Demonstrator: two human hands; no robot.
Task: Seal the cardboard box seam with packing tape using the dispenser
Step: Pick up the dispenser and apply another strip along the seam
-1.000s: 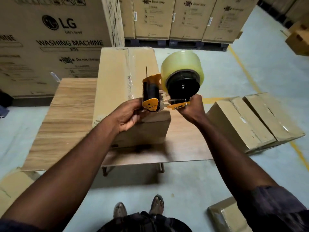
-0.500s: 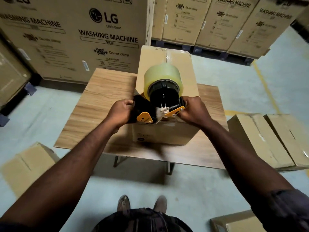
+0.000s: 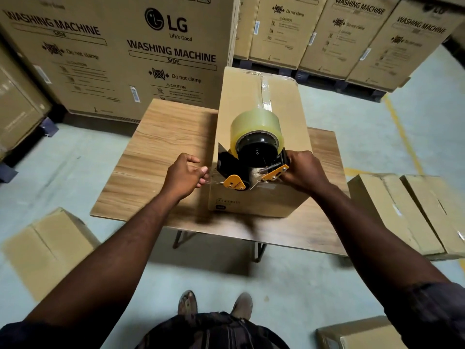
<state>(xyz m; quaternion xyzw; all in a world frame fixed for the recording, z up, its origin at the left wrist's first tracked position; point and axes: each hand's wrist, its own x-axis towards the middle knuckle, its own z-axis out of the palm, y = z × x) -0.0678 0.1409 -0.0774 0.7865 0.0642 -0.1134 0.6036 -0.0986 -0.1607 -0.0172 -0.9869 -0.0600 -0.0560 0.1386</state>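
A long cardboard box (image 3: 289,122) lies on a wooden table (image 3: 163,147), its top seam running away from me with clear tape on the far part. A black and orange tape dispenser (image 3: 251,170) with a yellowish tape roll (image 3: 254,127) is over the box's near end. My right hand (image 3: 304,171) grips the dispenser's handle side. To the dispenser's left, my left hand (image 3: 186,175) pinches the thin free end of the tape (image 3: 214,182), drawn out sideways.
Large washing machine cartons (image 3: 125,51) stand behind the table, with more on pallets at the back right. Smaller cardboard boxes lie on the floor at the left (image 3: 47,248), right (image 3: 412,212) and bottom right (image 3: 357,333). My feet (image 3: 214,303) are at the table's front edge.
The dispenser has come down from in front of me to the box's near end. My left hand left the dispenser body and now pulls the tape end out leftward.
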